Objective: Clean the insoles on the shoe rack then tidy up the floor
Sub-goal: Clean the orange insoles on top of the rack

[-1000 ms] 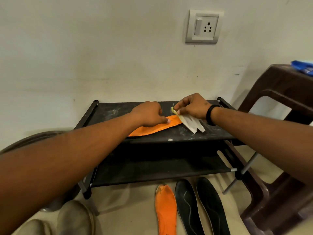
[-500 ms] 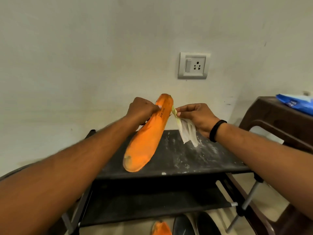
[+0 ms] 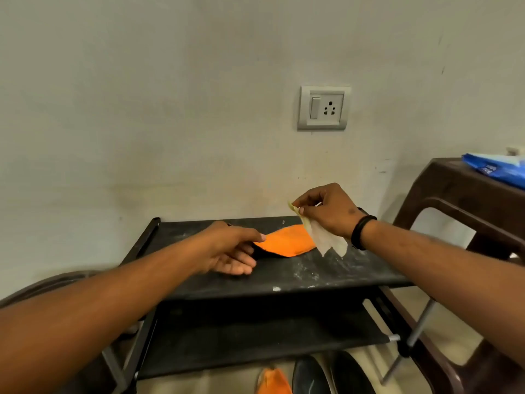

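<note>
The right hand (image 3: 329, 211) pinches a pale wipe (image 3: 324, 240) between thumb and fingertips, its grip closed on the upper corner so that the rest of the sheet hangs down loose, its lower edge just above the top shelf of the shoe rack (image 3: 312, 277). A black band sits on that wrist. The left hand (image 3: 230, 248) lies low over the same shelf with fingers relaxed and palm turned partly up, its grip released; the thumb tip touches the near end of an orange insole (image 3: 287, 241), but nothing is clasped. That insole lies flat on the top shelf, between the two hands, with the hanging wipe covering its right end. The shelf surface is black and speckled with white dust and crumbs, mostly toward the right side. Below the rack, on the floor, another orange insole (image 3: 272, 379) shows at the bottom edge, with two dark insoles (image 3: 329, 376) side by side just to its right. A brown plastic stool (image 3: 466, 200) stands to the right of the rack, carrying a blue packet (image 3: 500, 169). On the wall above is a switch and socket plate (image 3: 324, 108).
</note>
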Available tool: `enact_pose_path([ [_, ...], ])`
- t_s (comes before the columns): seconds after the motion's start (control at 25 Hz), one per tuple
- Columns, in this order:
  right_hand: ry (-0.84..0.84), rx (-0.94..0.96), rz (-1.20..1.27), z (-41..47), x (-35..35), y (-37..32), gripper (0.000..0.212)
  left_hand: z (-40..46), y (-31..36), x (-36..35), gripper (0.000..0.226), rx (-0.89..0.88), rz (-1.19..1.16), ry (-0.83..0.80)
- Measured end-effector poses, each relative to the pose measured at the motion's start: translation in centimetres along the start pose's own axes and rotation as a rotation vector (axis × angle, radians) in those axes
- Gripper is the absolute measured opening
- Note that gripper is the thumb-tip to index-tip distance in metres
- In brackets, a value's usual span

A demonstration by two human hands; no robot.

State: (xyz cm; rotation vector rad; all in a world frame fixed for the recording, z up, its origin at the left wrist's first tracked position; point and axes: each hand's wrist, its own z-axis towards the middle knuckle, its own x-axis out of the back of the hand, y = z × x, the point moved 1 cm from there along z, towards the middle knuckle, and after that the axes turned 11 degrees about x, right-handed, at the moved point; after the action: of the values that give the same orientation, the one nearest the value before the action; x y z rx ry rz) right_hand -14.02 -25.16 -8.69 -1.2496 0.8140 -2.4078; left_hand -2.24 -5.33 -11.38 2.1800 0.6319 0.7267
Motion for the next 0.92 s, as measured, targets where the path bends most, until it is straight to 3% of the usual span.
enact_pose_path([
  [0.08, -0.148, 0.028, -0.196, -0.6, -0.6, 0.5, 0.024, 1.1, -1.3, 1.7, 0.055, -0.105, 0.259, 0.276],
  [0.16, -0.238, 0.036, -0.284, -1.0, -1.3, 0.7, 0.029, 2.2, -1.7, 3.2, 0.071, -0.332, 0.524, 0.609],
  [0.2, -0.263, 0.036, -0.303, -1.1, -1.7, 0.7, 0.029, 2.8, -1.8, 3.6, 0.085, -0.439, 0.619, 0.662],
  [0.28, -0.317, 0.037, -0.331, -1.2, -2.5, 0.8, 0.029, 4.2, -1.8, 4.0, 0.107, -0.568, 0.725, 0.52],
  [0.4, -0.401, 0.006, -0.379, -1.5, -3.9, 1.0, 0.027, 5.6, -1.5, 3.2, 0.097, -0.549, 0.827, 0.268],
  [0.52, -0.377, -0.027, -0.344, -1.8, -5.2, 0.7, 0.027, 6.2, -1.2, 3.2, 0.076, -0.562, 0.966, 0.316],
  [0.6, -0.345, -0.029, -0.328, -1.8, -5.6, 0.5, 0.026, 5.8, -1.4, 3.2, 0.068, -0.556, 0.924, 0.297],
  [0.8, -0.362, -0.053, -0.337, -1.6, -4.8, 2.1, 0.02, 3.6, -3.1, 2.1, 0.066, -0.619, 0.946, 0.298],
  [0.92, -0.412, -0.014, -0.434, -2.2, -5.2, 2.5, 0.021, 2.8, -4.1, 1.9, 0.084, -0.673, 0.948, 0.303],
])
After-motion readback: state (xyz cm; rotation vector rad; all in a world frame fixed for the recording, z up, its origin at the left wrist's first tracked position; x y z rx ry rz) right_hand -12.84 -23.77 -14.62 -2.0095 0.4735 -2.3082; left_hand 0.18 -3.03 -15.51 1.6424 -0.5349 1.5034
